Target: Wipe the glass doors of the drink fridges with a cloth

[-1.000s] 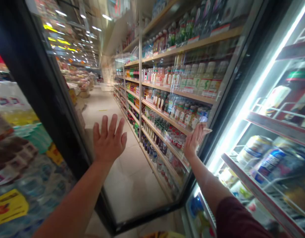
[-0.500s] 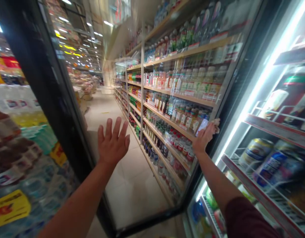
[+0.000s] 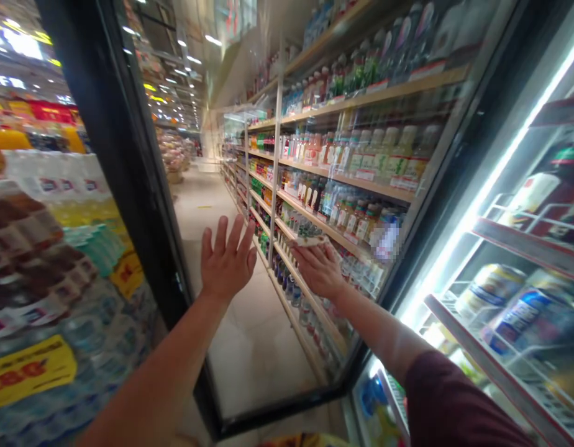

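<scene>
Two bare hands rested on the tall black-framed glass door (image 3: 138, 186) of a store cooler, which stood swung out into the aisle with its long axis upright. The left hand (image 3: 228, 264) lay flat on the pane with its fingers spread apart and nothing in it, on the side of the door nearer the free black edge. The right hand (image 3: 320, 270), coming out of a dark red sleeve (image 3: 450, 403), sat just beside it toward the hinged edge, its fingers closed down over a small pale cloth (image 3: 309, 239) and pinning it against the glass. The cloth showed only as a strip past the fingertips, so it lay above and beyond the right palm, and the right hand was plainly the nearer of the two to it. Most of the pane stretched upward and downward from both hands.

Through the door showed long wooden shelves of coloured drink bottles (image 3: 352, 180) and a pale tiled floor (image 3: 254, 335). Beyond the door's hinged edge stood the lit wire racks with large cans (image 3: 492, 292). Past its free edge were stacked packs of bottled water (image 3: 58, 186) and a yellow price sign (image 3: 30, 369).
</scene>
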`<state>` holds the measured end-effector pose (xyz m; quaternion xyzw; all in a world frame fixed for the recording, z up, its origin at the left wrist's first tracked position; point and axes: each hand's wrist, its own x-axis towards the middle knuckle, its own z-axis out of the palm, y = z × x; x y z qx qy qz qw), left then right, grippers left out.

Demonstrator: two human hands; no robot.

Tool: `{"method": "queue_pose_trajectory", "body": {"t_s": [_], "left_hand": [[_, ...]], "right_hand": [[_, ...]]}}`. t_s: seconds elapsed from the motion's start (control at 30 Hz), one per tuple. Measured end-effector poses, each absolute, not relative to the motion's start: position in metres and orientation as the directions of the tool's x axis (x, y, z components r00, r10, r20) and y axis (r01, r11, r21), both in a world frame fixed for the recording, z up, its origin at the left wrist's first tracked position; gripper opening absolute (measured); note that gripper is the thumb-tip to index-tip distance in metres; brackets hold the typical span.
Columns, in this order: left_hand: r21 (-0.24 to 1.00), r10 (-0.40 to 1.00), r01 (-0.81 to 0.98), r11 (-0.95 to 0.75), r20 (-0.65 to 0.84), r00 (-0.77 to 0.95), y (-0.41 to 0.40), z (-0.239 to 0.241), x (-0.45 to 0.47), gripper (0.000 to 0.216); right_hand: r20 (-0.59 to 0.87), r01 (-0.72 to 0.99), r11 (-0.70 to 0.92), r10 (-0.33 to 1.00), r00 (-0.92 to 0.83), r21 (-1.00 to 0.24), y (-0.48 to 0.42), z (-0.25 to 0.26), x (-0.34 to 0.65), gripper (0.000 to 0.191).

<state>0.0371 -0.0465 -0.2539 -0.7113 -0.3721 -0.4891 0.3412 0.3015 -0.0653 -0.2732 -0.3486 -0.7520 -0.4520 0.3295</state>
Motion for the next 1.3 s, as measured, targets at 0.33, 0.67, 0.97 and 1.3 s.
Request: {"method": "queue_pose_trajectory", "body": {"t_s": [0.33, 0.67, 0.97, 1.3], "left_hand": [[-0.232, 0.085, 0.882, -0.411, 0.953, 0.290, -0.048, -0.250, 0.039, 0.069], [-0.245, 0.077, 0.890, -0.386, 0.952, 0.296, -0.042, -0.247, 0.039, 0.070], [-0.298, 0.159, 0.855, -0.425, 0.905, 0.394, -0.055, -0.367, 0.018, 0.067], [-0.288, 0.114, 0.857, -0.427, 0.923, 0.367, -0.042, -0.380, 0.014, 0.064]], "right_hand": [[0.912, 0.905, 0.256, 0.144, -0.384, 0.340, -0.063, -0.234, 0.264, 0.056], [0.953, 0.949, 0.222, 0.153, -0.261, 0.224, -0.052, -0.210, 0.275, 0.059], [0.954, 0.943, 0.197, 0.086, -0.289, 0.268, -0.054, -0.244, 0.286, 0.066], [0.808, 0.790, 0.388, 0.162, -0.566, 0.475, -0.067, -0.272, 0.288, 0.050]]}}
